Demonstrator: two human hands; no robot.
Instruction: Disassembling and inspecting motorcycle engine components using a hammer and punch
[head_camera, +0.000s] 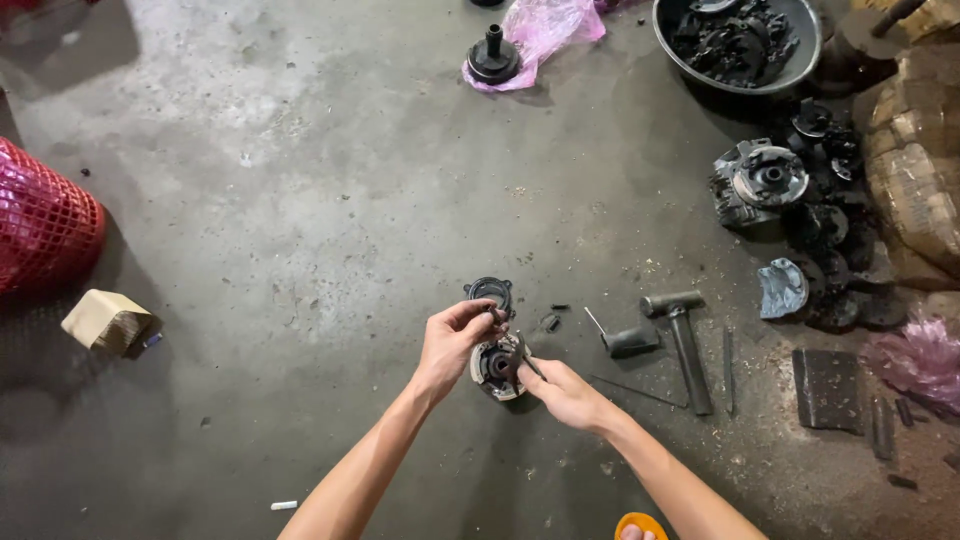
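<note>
Concrete floor (300, 200), mid-area: round metal part (495, 368) lies between both hands, left hand (455, 340) pinching above, right hand (565, 392) gripping a thin tool (527, 360).

Between my left hand (455, 340) and right hand (565, 393) I see a round metal housing (497, 366) on the floor (300, 200); a ring part (490, 292) lies just behind it, a hammer (683, 340) to its right, a basin (737, 42) far behind.

Both hands over a round metal part (497, 367) on the concrete floor (300, 200) — left hand (455, 340) pinches its top edge, right hand (565, 393) holds a thin tool w/ fingers closed. Hammer (682, 335) just right; black basin (737, 42) far right.
</note>
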